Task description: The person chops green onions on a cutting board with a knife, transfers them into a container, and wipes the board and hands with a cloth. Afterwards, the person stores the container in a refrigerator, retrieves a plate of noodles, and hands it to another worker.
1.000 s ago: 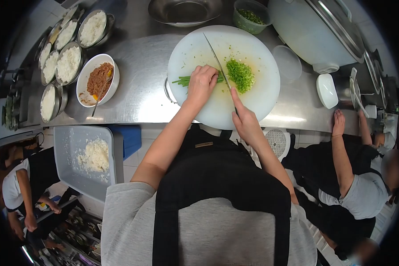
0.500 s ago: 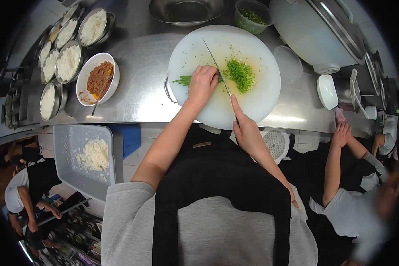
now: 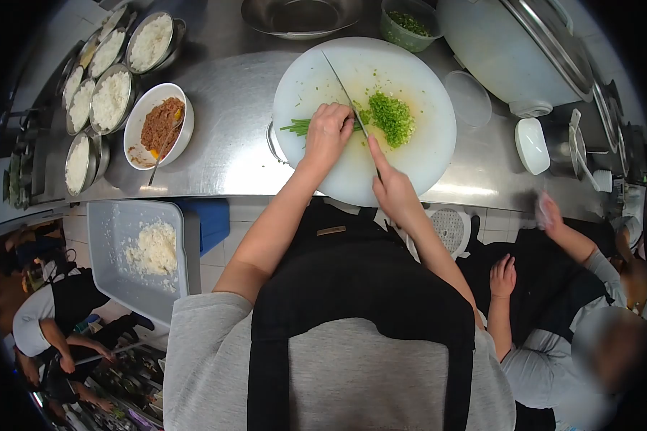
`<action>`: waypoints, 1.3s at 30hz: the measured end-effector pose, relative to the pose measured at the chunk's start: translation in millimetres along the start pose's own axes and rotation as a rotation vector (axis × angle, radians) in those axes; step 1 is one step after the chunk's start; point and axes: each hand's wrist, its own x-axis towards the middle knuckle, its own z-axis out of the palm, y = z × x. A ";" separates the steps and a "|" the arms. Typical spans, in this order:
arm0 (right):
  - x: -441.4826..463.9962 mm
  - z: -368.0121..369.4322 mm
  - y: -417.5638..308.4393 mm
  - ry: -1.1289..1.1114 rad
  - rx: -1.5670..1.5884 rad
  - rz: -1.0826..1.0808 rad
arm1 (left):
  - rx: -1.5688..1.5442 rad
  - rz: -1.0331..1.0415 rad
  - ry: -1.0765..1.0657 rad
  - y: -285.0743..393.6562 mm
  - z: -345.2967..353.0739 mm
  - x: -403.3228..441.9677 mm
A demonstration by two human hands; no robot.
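Note:
On the round white cutting board (image 3: 410, 169), my left hand (image 3: 328, 135) presses down on a bundle of scallions (image 3: 295, 127), with green ends sticking out on its left side. My right hand (image 3: 395, 192) grips a knife (image 3: 346, 93) by its handle. The long blade lies just right of my left fingers, across the cut end of the bundle. A heap of chopped scallions (image 3: 391, 121) sits to the right of the blade, with small bits scattered around it.
Left on the steel counter are a white bowl of reddish-brown mince (image 3: 162, 126) and several metal bowls of rice (image 3: 112, 100). A grey tub (image 3: 104, 244) with rice stands below. Behind the board are a pan (image 3: 300, 18) and a tub of chopped greens (image 3: 410, 25). A co-worker (image 3: 553, 323) is at right.
My right hand has shifted slightly up and left with the knife; my left hand stays on the scallions. The co-worker at right has drawn their hands apart.

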 end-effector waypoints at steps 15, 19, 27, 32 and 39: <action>1.3 -7.7 -9.5 0.032 0.069 -0.007 | 0.019 -0.020 -0.011 3.8 -1.8 0.8; -10.9 6.6 -1.6 0.073 0.061 -0.086 | 0.019 -0.017 -0.033 1.1 -1.0 0.0; 9.0 -11.8 -13.6 -0.147 0.300 0.347 | 0.060 0.005 -0.016 3.9 0.4 -0.2; -9.4 -19.2 0.1 -0.058 0.305 0.345 | -0.006 0.016 -0.019 11.2 13.2 7.6; -12.8 -15.9 -1.4 -0.068 0.228 0.262 | 0.048 -0.020 -0.031 10.9 -2.4 13.8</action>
